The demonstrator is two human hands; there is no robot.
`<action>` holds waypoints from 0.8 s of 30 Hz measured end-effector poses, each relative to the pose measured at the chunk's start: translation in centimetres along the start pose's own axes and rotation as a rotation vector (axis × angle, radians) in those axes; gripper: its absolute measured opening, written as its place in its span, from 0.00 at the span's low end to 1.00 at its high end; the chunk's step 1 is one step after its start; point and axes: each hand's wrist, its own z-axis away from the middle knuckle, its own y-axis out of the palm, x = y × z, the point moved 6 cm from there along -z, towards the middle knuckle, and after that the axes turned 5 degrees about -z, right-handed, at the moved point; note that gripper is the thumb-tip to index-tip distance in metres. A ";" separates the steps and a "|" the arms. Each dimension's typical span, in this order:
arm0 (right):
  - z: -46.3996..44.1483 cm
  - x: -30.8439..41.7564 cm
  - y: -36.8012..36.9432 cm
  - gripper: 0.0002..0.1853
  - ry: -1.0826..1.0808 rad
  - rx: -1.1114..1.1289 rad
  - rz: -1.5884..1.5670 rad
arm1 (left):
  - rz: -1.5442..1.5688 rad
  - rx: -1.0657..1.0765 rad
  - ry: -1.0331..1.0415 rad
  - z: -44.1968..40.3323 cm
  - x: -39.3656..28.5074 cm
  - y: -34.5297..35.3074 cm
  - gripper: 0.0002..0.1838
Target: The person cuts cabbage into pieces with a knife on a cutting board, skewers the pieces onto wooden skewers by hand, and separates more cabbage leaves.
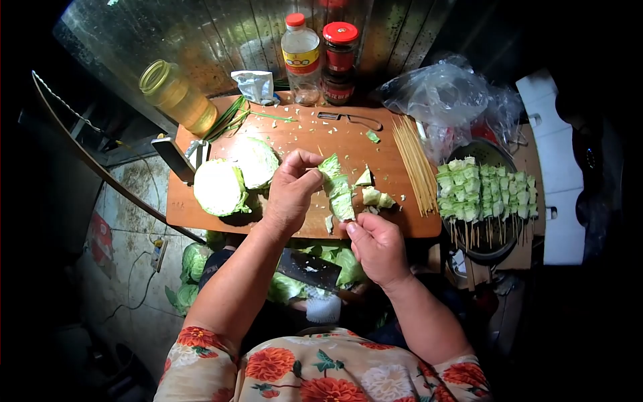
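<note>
Between my hands is a short row of green cabbage pieces (339, 191), which looks threaded on a skewer, though the stick is mostly hidden. My left hand (295, 186) is closed, thumb and fingers pinching the cabbage at the upper end. At the lower end my right hand (379, 246) is closed in a pinch where the skewer's end lies. Left of my hands sit two cut cabbage halves, a near one (220, 187) and a far one (257, 163). Small cabbage chunks (377, 197) lie just right of the row.
On the wooden board (295, 137) are bare skewers (414, 164) and a peeler (349, 120). Finished cabbage skewers (485, 191) rest over a dark pan at right. Bottles and jars (301, 63) line the back. A cleaver (309, 269) lies below the board's front edge, above cabbage leaves.
</note>
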 end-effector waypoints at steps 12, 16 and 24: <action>-0.6 1.9 -5.8 0.08 0.102 -0.264 -0.363 | -0.279 -0.108 0.001 -4.4 5.1 0.9 0.16; 0.2 2.1 -7.0 0.09 0.103 -0.275 -0.341 | -0.759 -0.080 -0.043 -6.0 10.5 2.1 0.18; 0.8 2.0 -8.4 0.11 0.172 -0.250 -0.321 | -1.120 0.006 -0.189 -6.8 11.7 4.3 0.16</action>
